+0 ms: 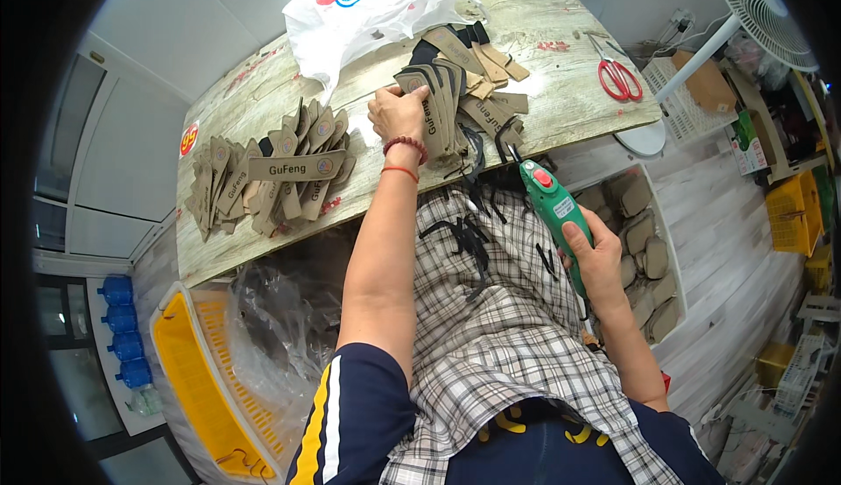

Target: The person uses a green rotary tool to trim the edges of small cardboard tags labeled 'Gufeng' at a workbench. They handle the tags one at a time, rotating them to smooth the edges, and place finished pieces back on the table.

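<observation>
My left hand [399, 115] is closed on a fanned stack of tan fabric straps [438, 126] with printed marks, its thumb pressed on top. My right hand [598, 255] grips a green electric cutter [554, 205] with a red button. The cutter's thin tip reaches up to a short black strap [508, 139] at the table's near edge, right of the stack. Behind the stack lie more tan straps [499, 64] with black webbing ends. A second heap of tan straps [298, 169] sits left of my left arm. Black webbing scraps [469, 240] lie on my checked apron [491, 318].
On the wooden table [561, 25] are a white plastic bag [368, 21] and red-handled scissors [619, 80]. Below right stands a bin [673, 248] of tan pieces; below left, a yellow basket [206, 371] and clear plastic [285, 310]. A fan [762, 3] stands right.
</observation>
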{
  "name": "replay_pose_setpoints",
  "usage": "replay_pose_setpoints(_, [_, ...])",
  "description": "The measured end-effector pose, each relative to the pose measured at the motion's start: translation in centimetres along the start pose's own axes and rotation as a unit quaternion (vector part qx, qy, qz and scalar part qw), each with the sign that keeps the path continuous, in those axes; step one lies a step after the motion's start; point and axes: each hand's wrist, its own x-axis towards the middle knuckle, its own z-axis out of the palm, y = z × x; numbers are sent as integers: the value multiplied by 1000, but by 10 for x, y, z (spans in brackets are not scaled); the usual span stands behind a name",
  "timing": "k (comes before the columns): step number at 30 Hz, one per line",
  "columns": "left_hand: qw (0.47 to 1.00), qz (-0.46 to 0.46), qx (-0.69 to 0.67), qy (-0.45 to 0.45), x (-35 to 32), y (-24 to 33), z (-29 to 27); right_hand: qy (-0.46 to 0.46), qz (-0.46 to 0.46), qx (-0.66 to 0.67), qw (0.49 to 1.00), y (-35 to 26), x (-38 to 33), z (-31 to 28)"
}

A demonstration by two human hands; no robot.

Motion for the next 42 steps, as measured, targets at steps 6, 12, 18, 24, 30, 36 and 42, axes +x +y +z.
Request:
replay_pose_setpoints(6, [929, -4, -363, 72, -1, -6, 14, -6, -2, 12, 1000, 6, 5, 8])
replay_pose_setpoints(12, [773, -57, -628, -67, -69, 25, -45, 1, -46, 2, 999, -12, 12, 25])
replay_pose_setpoints(18, [732, -128, -654, -139, -115, 37, -50, 9, -48, 11, 999, -14, 6, 23])
replay_pose_setpoints(24, [701, -161, -673, -174, -140, 41, -30, 26, -47, 26, 998, -12, 1, 19])
replay_pose_setpoints(30, [692, -176, -671, -198, -153, 35, -24, 39, -47, 28, 998, -10, 1, 16])
replay_pose_setpoints(36, [725, -175, -639, -190, -161, 33, -25, 37, -57, 26, 997, -18, 2, 14])
replay_pose_setpoints(42, [793, -60, -588, -151, -154, 30, -30, 23, -68, 17, 997, -11, 0, 5])
